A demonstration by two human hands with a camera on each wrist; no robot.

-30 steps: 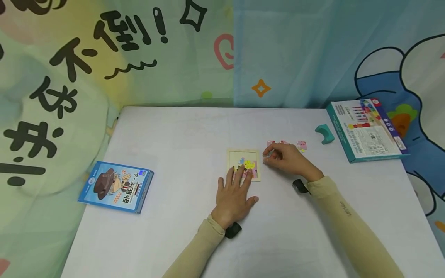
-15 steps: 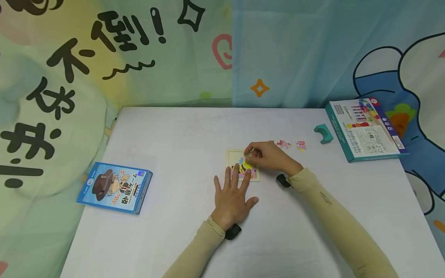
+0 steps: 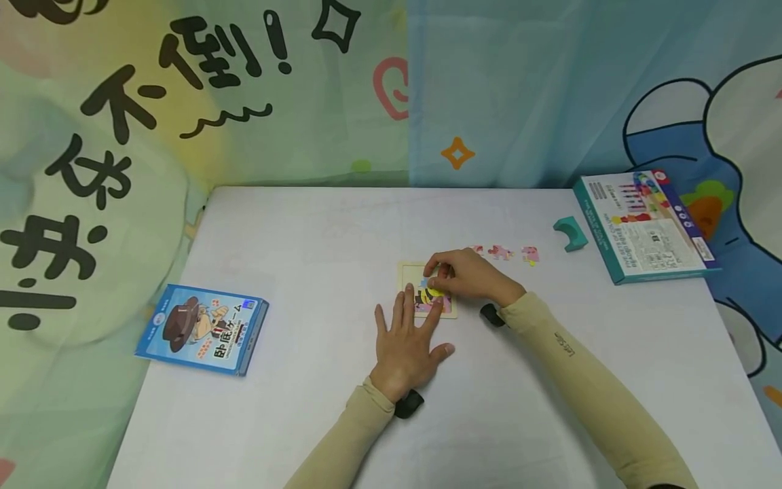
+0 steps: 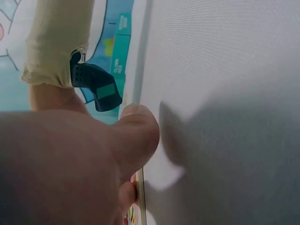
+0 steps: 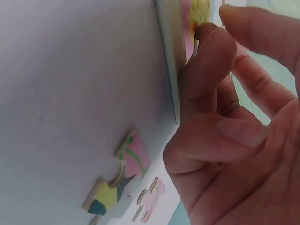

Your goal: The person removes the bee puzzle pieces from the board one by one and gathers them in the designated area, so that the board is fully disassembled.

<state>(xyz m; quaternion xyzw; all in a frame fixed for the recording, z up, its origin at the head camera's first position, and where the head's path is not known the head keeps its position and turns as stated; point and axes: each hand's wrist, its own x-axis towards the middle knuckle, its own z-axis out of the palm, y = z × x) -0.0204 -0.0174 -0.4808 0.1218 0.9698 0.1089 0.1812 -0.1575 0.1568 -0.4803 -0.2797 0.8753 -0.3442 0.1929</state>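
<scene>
A small wooden-framed jigsaw puzzle (image 3: 404, 272) lies on the white table, with yellow, black and pink picture parts inside it. My left hand (image 3: 403, 353) rests palm down with fingers spread, its fingertips over the puzzle's near side. Over the puzzle's upper right, my right hand (image 3: 467, 273) pinches a puzzle piece (image 5: 196, 47), mostly covered by the fingertips. Loose pink pieces lie in a row beyond that hand, among them one puzzle piece (image 3: 500, 252) and another piece (image 3: 530, 255) farther right. In the right wrist view a yellow and dark piece (image 5: 104, 197) shows too.
A blue game box (image 3: 204, 331) lies at the table's left. Toward the back right are a teal arch-shaped block (image 3: 571, 234) and a teal and white box (image 3: 650, 231). A printed curtain (image 3: 519, 88) hangs behind the table (image 3: 305, 231).
My right hand has moved left from beside the loose pieces to over the puzzle's upper right, then shifted only slightly. The left hand stays at the puzzle's near side.
</scene>
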